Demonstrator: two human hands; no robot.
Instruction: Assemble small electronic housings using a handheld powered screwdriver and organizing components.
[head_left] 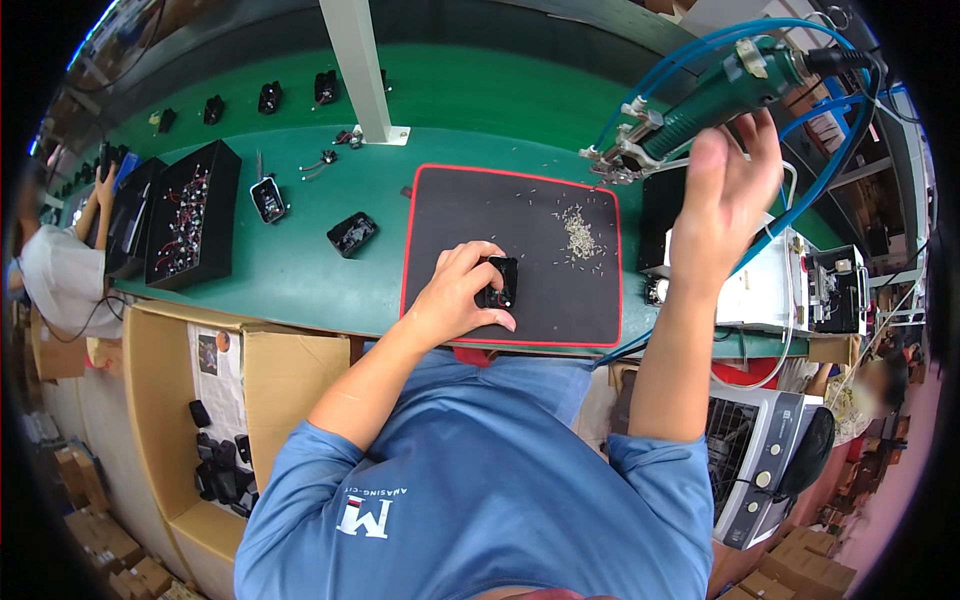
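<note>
My left hand (462,297) is closed around a small black plastic housing (508,283) resting on the dark mat (460,210) with a red border. Some small parts show inside the housing, too small to name. My right hand (728,195) is raised at the right, thumb and fingers apart, with nothing visible in it. Its fingertips are right by the underside of a green power screwdriver (715,100) fitted with a metal head; I cannot tell whether they touch it. A pile of tiny pale screws (578,235) lies scattered on the mat's right part.
Left of the mat sit another black housing (352,234), a housing with a pale rim (268,200) and a black box of wired parts (192,215). A metal post (355,70) rises behind. A white machine (765,285) stands right; an open carton (290,385) is below left.
</note>
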